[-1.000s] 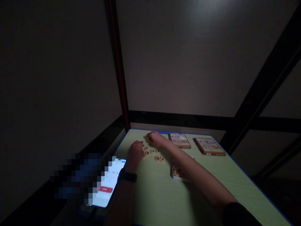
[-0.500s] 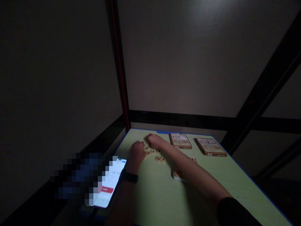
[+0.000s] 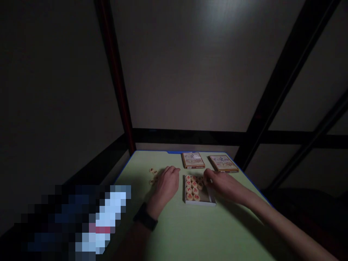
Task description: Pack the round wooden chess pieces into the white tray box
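An open shallow box (image 3: 201, 203) on the table holds round wooden Chinese chess pieces (image 3: 194, 190) in rows, several with red characters. At its far right corner, my right hand (image 3: 220, 181) is closed in a pinch on a Chinese chess piece, mostly hidden by the fingers. My left hand (image 3: 168, 181), with a dark band at the wrist, is low over the table left of the box. Its fingers curl downward, and whatever is under them is hidden. Loose Chinese chess pieces (image 3: 152, 182) lie just left of that hand, partly covered by it.
Two closed, printed boxes lie at the back of the green table (image 3: 174, 232): one box (image 3: 193, 160) behind the open box, another box (image 3: 223, 164) farther right. A bright blurred-out phone (image 3: 108, 217) is at the left edge. Walls rise behind the table.
My right hand has moved from the loose pieces rightward to the open box, uncovering it. My left hand has shifted right over the pieces. The view has turned somewhat to the right.
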A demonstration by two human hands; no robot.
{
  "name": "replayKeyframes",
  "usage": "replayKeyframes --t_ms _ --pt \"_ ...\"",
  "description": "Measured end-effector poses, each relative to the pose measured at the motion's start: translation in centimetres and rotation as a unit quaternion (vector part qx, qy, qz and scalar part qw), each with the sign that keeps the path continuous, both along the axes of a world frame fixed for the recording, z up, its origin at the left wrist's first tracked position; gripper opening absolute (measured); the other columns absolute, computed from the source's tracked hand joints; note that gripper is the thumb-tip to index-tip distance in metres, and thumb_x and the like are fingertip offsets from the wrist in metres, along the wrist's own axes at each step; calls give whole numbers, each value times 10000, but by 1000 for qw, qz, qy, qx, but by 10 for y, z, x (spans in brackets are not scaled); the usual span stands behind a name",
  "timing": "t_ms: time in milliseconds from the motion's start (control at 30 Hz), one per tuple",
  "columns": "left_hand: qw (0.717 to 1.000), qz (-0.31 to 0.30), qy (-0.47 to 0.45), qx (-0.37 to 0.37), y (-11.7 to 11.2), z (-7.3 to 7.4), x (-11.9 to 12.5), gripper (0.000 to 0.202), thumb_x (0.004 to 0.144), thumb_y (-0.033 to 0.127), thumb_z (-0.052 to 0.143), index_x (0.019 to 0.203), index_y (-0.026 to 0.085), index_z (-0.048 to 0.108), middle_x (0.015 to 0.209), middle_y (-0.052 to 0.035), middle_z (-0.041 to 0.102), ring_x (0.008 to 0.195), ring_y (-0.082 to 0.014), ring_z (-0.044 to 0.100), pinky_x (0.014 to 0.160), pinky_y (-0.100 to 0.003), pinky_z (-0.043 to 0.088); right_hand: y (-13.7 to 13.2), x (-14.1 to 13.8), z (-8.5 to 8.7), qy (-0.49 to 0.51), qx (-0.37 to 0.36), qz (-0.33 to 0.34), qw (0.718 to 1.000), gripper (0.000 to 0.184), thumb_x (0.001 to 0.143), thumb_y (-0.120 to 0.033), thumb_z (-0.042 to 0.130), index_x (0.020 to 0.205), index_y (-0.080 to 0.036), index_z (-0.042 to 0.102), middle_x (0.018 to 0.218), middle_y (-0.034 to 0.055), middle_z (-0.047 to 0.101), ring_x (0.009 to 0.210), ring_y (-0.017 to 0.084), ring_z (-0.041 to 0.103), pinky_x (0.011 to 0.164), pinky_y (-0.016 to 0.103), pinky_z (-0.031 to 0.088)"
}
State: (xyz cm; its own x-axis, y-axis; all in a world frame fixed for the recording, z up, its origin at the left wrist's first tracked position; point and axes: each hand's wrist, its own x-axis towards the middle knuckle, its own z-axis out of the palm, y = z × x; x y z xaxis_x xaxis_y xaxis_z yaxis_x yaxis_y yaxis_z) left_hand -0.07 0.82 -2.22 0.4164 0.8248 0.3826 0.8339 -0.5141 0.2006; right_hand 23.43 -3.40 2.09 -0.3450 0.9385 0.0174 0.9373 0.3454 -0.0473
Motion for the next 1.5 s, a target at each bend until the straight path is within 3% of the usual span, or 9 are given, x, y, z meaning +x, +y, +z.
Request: replayKeyframes --t_ms 133,267,467,633,1000,1100,1200,1333,1500 --pt "1000 -13 -2 8 -1 -7 2 317 955 119 401 1150 150 648 1054 -93 677 1047 -222 592 925 -342 466 -13 -9 -25 -64 17 -37 997 214 901 -166 459 1079 -135 574 966 160 722 822 248 674 642 296 378" --pt "1000 -11 -5 10 4 -10 -1 317 955 124 405 1150 155 653 1054 -89 682 1046 -220 598 930 -340 468 -11 -15 -32 -77 18 -48 996 227 895 -149 472 1081 -132 602 988 165 729 866 254 688 681 302 412" --pt "1000 -8 -2 -3 4 -9 -1 322 953 128 404 1148 141 660 1061 -97 684 1053 -232 602 941 -358 475 -14 -15 -29 -73 45 -48 995 240 880 -142 498 1068 -154 647 974 140 722 889 242 690 687 288 428" --pt "1000 -9 -12 -1 4 -9 -1 313 946 126 418 1134 146 667 1051 -102 686 1047 -229 605 933 -361 481 -15 -16 -26 -76 63 -61 993 213 881 -170 499 1018 -180 663 1001 115 681 781 210 690 619 280 417" --pt "1000 -4 4 -17 3 -5 -1 305 947 140 410 1063 162 691 1025 -96 687 1025 -220 606 931 -348 473 -4 -17 -26 -92 52 -52 993 257 834 -98 507 1044 -157 642 966 134 718 905 233 670 692 283 419" --pt "1000 30 4 -7 9 0 -9 318 941 139 415 1112 167 682 1051 -89 690 1045 -215 601 952 -333 459 -6 -15 -21 -81 54 -48 994 215 869 -138 498 1026 -165 642 938 122 712 864 223 666 679 283 408" --pt "993 120 -3 11 19 6 -29 356 917 95 408 1130 171 684 1074 -95 690 1050 -223 601 946 -326 452 -4 -17 -10 -59 67 -50 995 197 886 -137 479 994 -174 640 945 108 708 833 212 664 653 277 385" --pt "974 225 5 -18 33 6 -61 374 874 50 419 1101 140 703 1046 -141 690 1009 -258 618 904 -350 458 17 -38 5 -3 52 12 999 201 834 -123 550 996 -180 655 1009 96 710 859 207 659 670 264 387" --pt "975 211 7 -68 40 -6 -77 400 877 70 446 1193 158 675 1112 -142 693 1016 -244 631 903 -328 459 68 -86 -1 57 8 161 985 307 806 -63 548 1034 -181 715 1021 83 730 929 193 662 773 250 433"
